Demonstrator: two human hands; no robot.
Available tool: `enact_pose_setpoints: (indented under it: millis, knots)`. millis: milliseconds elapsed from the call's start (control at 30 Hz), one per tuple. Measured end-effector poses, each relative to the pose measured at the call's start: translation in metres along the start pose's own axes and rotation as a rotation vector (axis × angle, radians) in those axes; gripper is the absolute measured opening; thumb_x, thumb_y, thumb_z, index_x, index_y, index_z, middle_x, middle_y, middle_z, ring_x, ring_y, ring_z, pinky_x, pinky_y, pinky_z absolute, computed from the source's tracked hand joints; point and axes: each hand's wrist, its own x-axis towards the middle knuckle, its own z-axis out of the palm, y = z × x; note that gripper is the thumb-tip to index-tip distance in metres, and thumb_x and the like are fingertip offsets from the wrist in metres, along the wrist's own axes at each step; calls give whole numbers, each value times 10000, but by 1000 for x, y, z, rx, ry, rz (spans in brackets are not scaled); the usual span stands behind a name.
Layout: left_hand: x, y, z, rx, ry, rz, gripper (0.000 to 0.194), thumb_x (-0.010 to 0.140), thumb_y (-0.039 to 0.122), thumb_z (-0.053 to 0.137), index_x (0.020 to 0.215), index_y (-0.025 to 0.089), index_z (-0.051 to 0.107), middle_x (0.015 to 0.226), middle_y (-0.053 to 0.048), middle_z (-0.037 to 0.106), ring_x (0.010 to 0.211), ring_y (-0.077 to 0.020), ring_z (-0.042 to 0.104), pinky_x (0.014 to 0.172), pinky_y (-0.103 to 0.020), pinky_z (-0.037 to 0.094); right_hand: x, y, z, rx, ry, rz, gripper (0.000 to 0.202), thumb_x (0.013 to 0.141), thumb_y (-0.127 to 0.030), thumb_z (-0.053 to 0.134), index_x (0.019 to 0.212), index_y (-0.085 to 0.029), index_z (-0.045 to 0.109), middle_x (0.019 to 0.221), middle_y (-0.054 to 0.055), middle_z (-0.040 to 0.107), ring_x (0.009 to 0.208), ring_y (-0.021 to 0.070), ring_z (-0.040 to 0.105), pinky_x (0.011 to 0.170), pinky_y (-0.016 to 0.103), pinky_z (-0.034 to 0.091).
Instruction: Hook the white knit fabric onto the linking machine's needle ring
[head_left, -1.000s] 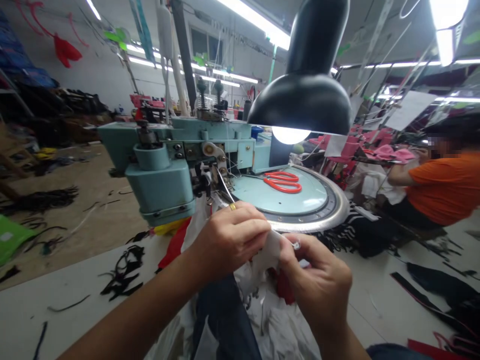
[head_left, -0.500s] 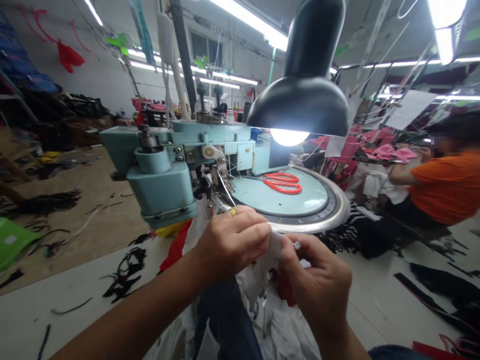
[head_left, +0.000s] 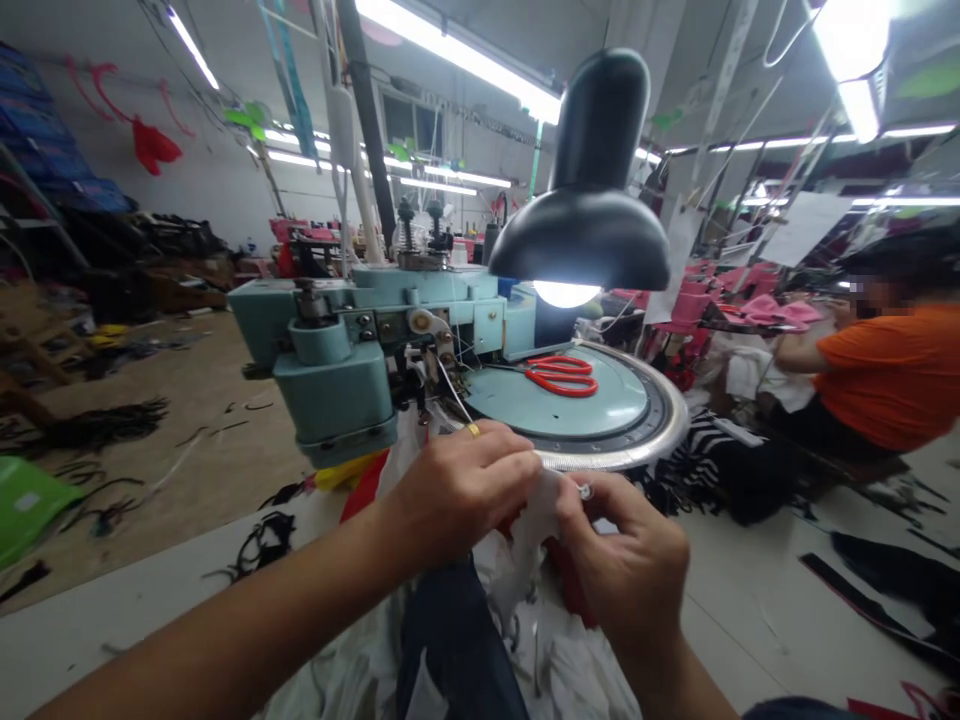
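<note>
Hands: our left hand, with a gold ring on one finger, and our right hand both hold white cloth, thumbs and fingertips narrowed to a pinch. One small pale piece shows at the right fingertips, too small for us to name.

Step at the cloth: we judge it to be straightening an edge between the two pinches. The next move, as we read it, calls for an even pull, both pinches level, and fingertips clear of the metal parts.

White cloth: it lies within the grip itself, bridging the short gap between our fingertips and hanging towards 6 o'clock, where more is bunched around our lap.

Black scraps: near 9 o'clock from the grip, loose on a pale surface.

Green machine: at 10 o'clock, with a thin white strip running down towards our left hand; we cannot tell whether they touch.

Round plate: at 12 o'clock, just beyond our fingertips, edged by a finely toothed rim and bearing red-handled scissors.

Black lamp: also at 12 o'clock, lit, above the plate.

Co-worker: orange top, between 2 and 3 o'clock, well apart from us.
</note>
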Motion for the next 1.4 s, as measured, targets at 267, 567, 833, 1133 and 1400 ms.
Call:
enact_pose_setpoints:
  millis: [267,567,833,1133,1400]
  knots:
    - [5,-1,-1,-14,-43,-25,102,931,162,570,916,139,668,900,-66,725,851,-171,686,732,-268,577,2,-1,1,-6,41,-27,117,845,-264,689,757,-192,715,576,-53,671,482,81,603,538,161,479]
    - [7,-1,-3,-1,-67,-24,125,944,188,552,916,145,666,912,-61,737,830,-163,700,711,-255,573,1,0,2,3,43,-42,93,836,-233,694,758,-185,702,597,-48,675,485,77,600,540,161,483]
    - [12,2,-3,104,-74,47,202,974,200,490,907,133,669,828,-74,723,765,-160,699,635,-231,557,0,4,2,-16,76,-38,78,828,-250,710,785,-185,703,609,-43,689,490,85,617,545,168,496]
    - [18,5,-2,129,-128,35,216,976,208,478,898,143,669,776,-62,701,705,-141,682,619,-212,548,-2,7,0,13,69,9,75,840,-253,693,817,-185,716,637,-29,707,515,103,635,544,185,509]
    - [20,6,2,121,-100,43,223,978,223,479,905,151,677,796,-63,710,725,-142,686,641,-213,552,-3,10,-1,64,63,37,85,853,-231,672,837,-174,733,678,-8,729,557,113,646,585,200,521]
